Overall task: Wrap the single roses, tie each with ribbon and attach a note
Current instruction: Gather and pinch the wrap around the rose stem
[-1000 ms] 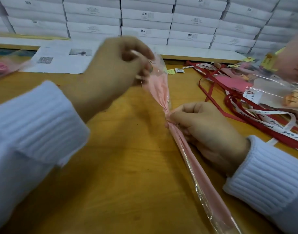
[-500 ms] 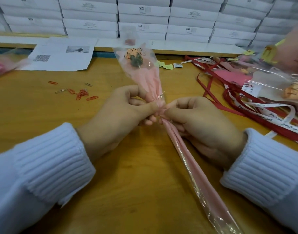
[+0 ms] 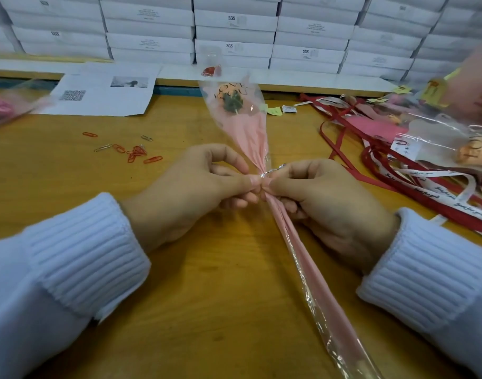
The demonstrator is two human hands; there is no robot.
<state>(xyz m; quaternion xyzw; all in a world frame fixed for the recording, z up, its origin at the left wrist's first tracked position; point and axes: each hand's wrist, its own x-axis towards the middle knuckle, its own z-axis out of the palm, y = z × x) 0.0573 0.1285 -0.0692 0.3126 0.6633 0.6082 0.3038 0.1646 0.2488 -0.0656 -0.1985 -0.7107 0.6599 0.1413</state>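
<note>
Left hand point(image 3: 190, 195) and right hand point(image 3: 327, 203) both pinch the wrapped rose point(image 3: 248, 132) at its gathered neck, thumb tips meeting, with a thin silver tie point(image 3: 274, 170) sticking out of the pinch on the right-hand side. Long axis: head points away from the person, the stem end runs back to near-right alongside the right wrist, over the table point(image 3: 179, 296). Ribbons point(image 3: 398, 184) lie near, just right of the right hand, so I'd judge that hand makes the reach while the left holds the neck.
</note>
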